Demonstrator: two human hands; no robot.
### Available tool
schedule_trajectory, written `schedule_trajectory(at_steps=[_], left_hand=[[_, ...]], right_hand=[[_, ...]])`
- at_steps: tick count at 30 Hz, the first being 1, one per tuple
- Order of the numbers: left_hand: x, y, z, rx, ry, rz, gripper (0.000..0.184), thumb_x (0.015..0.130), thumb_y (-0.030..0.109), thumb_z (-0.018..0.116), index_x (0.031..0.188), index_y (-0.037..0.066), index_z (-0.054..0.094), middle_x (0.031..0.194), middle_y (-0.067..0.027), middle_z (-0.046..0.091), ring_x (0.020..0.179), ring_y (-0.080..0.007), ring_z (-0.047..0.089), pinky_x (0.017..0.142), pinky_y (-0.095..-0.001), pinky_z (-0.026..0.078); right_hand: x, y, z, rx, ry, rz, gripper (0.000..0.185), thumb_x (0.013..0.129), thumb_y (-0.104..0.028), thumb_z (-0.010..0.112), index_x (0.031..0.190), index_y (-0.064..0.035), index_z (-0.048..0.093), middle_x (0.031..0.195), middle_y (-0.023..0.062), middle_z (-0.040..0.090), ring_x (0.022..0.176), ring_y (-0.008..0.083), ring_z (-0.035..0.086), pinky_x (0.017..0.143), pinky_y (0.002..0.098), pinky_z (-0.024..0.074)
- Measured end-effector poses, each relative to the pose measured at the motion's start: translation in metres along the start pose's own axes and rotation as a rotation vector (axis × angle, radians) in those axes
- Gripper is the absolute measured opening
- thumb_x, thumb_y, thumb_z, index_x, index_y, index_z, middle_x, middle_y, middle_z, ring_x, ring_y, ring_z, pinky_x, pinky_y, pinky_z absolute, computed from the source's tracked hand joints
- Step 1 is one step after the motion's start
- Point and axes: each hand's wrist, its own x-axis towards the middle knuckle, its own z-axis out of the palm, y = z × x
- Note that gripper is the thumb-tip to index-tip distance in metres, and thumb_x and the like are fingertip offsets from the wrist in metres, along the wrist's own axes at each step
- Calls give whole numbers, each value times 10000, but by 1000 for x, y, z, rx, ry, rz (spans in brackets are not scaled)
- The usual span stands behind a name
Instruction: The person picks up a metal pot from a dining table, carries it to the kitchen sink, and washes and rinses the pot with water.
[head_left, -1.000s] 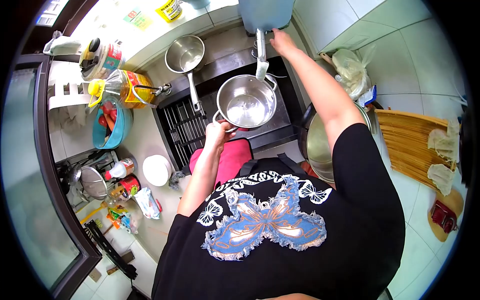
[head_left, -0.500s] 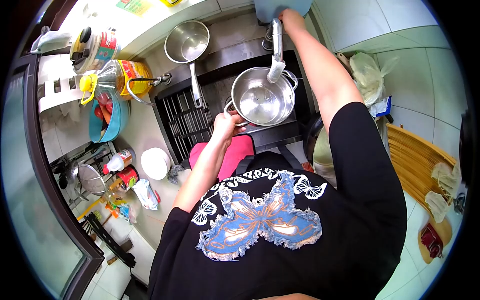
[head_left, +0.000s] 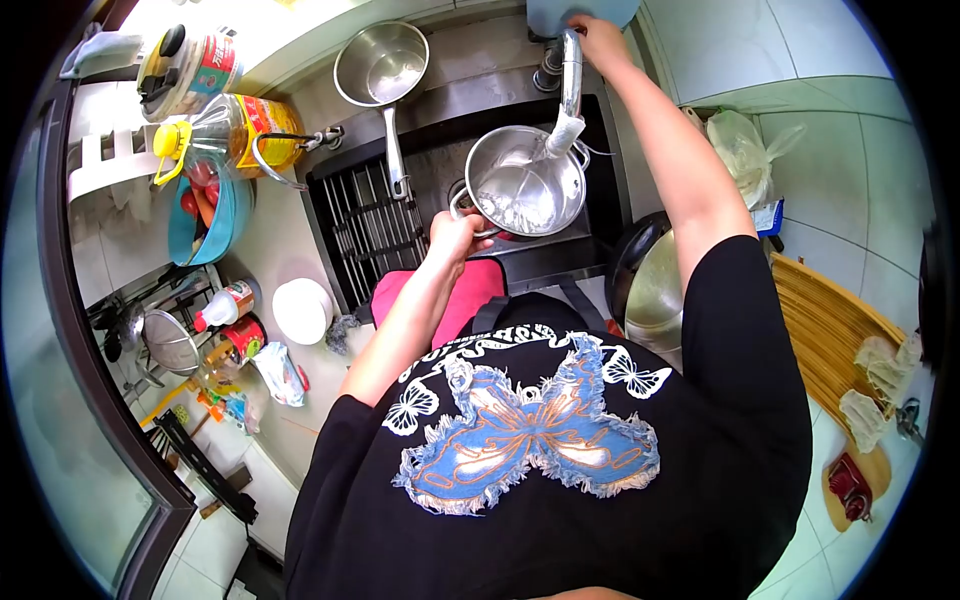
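My left hand is closed round one loop handle of a shiny steel pot, which it holds over the dark sink. The spout of the faucet hangs over the pot's far rim, its tip wrapped in whitish material. Water appears to run from it into the pot. My right hand reaches to the faucet's far end, beside a blue-grey container; its fingers are bent together there, and what they grip is too small to make out.
A long-handled saucepan sits behind the sink. On the left are an oil bottle, a blue basket and a white bowl. A large metal pan and bamboo mat lie right.
The pot has shifted right under the spout, with my left hand on its handle. A stream and rippling water now show in it. My right hand has stayed at the faucet's far end.
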Motion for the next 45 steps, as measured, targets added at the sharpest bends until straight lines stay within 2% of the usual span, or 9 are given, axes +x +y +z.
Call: schedule_trajectory(at_steps=[13, 17, 19, 22, 24, 27, 31, 35, 45], left_hand=[[-22, -27, -11, -28, 21, 27, 268, 770, -29, 552, 1024, -84, 617, 882, -121, 654, 691, -176, 650, 523, -246, 580], [-53, -44, -36, -31, 27, 61, 373, 786, -23, 519, 1145, -98, 585, 891, -126, 662, 683, -173, 657, 532, -247, 578], [-67, -51, -53, -18, 4, 118, 428, 803, -13, 496, 1219, -104, 544, 926, -137, 667, 716, -176, 666, 553, -254, 583], [-104, -65, -83, -61, 16, 175, 433, 801, -19, 495, 1227, -63, 558, 929, -122, 675, 736, -175, 671, 570, -260, 578], [-115, -70, -105, -59, -71, 170, 287, 803, 48, 577, 1085, 4, 610, 892, -84, 670, 706, -140, 647, 565, -253, 538], [-118, -74, -129, -121, -59, 216, 252, 786, 22, 570, 1035, 27, 611, 842, -76, 659, 652, -155, 624, 554, -271, 513], [-98, -67, -146, -194, -90, 190, 218, 794, -9, 520, 1000, 14, 588, 827, -71, 627, 644, -151, 584, 548, -267, 488], [-80, -60, -122, -170, -129, -32, 187, 814, 28, 521, 981, -8, 596, 803, -76, 630, 643, -139, 580, 474, -244, 453], [-142, -60, -141, 26, 22, 6, 160, 806, 43, 520, 922, 42, 629, 763, -51, 647, 648, -137, 640, 522, -227, 513]], right_hand=[[-88, -25, -45, -131, -123, 32, 430, 829, -133, 465, 1227, -25, 584, 1191, 212, 613, 1097, 372, 581, 967, 434, 451], [-149, -40, -54, -161, -689, 0, 303, 841, -181, 544, 1062, -6, 655, 998, 245, 654, 906, 395, 632, 815, 453, 500], [-196, -100, -86, -153, -841, 3, 359, 872, -229, 585, 1124, 22, 632, 1087, 229, 650, 1040, 366, 612, 922, 408, 478], [-261, -150, -94, -16, -750, 4, 620, 909, -303, 594, 1406, -8, 370, 1273, 257, 549, 1191, 376, 525, 1019, 416, 409], [-286, -161, -72, 103, -504, -116, 644, 891, -311, 625, 1390, -2, 360, 1121, 274, 618, 1033, 370, 625, 936, 408, 479], [-298, -206, -66, 692, -585, 208, 497, 923, -195, 587, 1336, 3, 394, 904, 181, 658, 616, 185, 665, 568, 329, 547], [-282, -227, -61, 622, -430, 206, 304, 937, -130, 527, 1194, 30, 502, 722, 137, 644, 492, 180, 626, 436, 326, 514], [-275, -206, -88, 459, -426, 347, 249, 899, -104, 465, 1071, 18, 597, 674, 106, 634, 478, 149, 614, 434, 323, 513], [-321, -204, -54, 643, -495, 455, 310, 909, -86, 504, 1173, 48, 596, 694, 107, 661, 467, 130, 604, 419, 278, 491]])
